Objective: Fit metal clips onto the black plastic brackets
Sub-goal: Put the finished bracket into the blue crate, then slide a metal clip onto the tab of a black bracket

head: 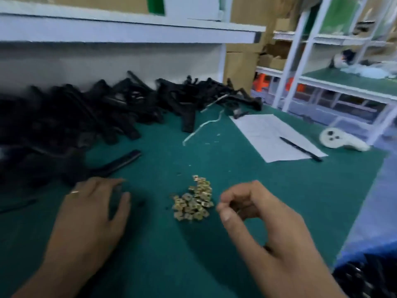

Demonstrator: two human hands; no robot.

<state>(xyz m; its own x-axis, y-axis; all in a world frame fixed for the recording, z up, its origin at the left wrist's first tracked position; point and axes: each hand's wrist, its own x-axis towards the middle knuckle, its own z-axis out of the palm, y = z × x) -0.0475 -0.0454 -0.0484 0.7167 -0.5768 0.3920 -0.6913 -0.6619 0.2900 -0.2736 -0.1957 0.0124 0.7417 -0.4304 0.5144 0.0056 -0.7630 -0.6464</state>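
Metal clips (193,201), small brass-coloured square stampings, lie in a loose heap on the green tabletop (268,201) near its front edge, between the two hands. They look light, stiff and thin-edged, likely slippery and prone to scatter, so each is best pinched singly by its flat sides with thumb and forefinger. The right hand (257,214), just beside the heap, has its fingers curled with thumb and fingertips drawn together; a glint of metal suggests a clip pinched there, though blur leaves that uncertain. The left hand (92,211) rests with fingers spread and relaxed over something small and dark on the tabletop, too blurred to identify. Black plastic brackets (86,117), long angular mouldings, are piled along the back and left edges; one bracket (120,162) lies apart, just beyond the left hand. They look rigid and light, easiest held by the arm.
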